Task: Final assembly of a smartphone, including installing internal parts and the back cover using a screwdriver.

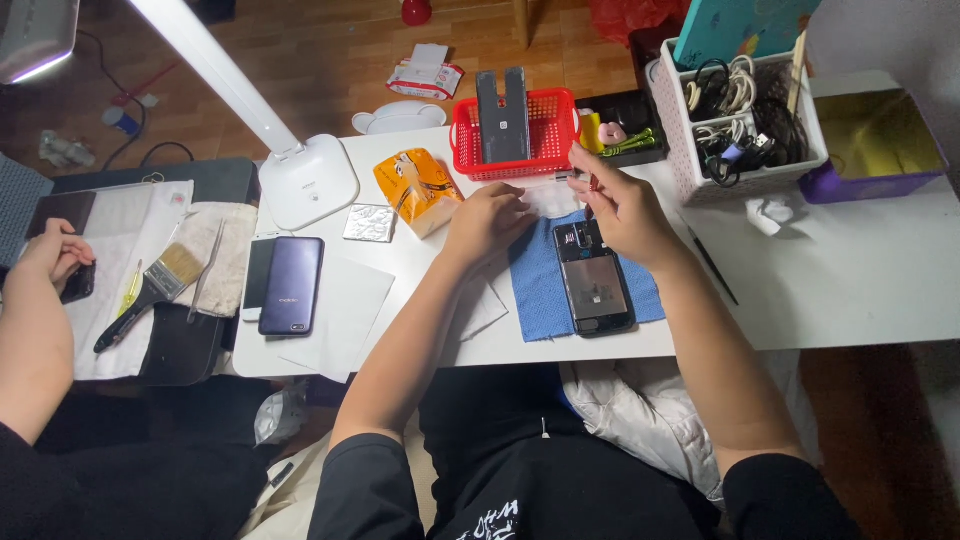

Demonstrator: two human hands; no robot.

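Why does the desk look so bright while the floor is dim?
Head view: the white lamp lights the white desk evenly, so the opened phone under both hands shows sharply; the wooden floor behind falls darker, and the frame's edges bend slightly.

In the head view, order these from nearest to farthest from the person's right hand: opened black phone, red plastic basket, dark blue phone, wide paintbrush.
From the right hand:
1. Opened black phone, on the blue cloth just below it.
2. Red plastic basket, behind, toward the left.
3. Dark blue phone, far left.
4. Wide paintbrush, farthest left.

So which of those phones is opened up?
The phone on the blue cloth, under the right hand: its back is off, insides showing. The dark blue phone by the lamp is closed.
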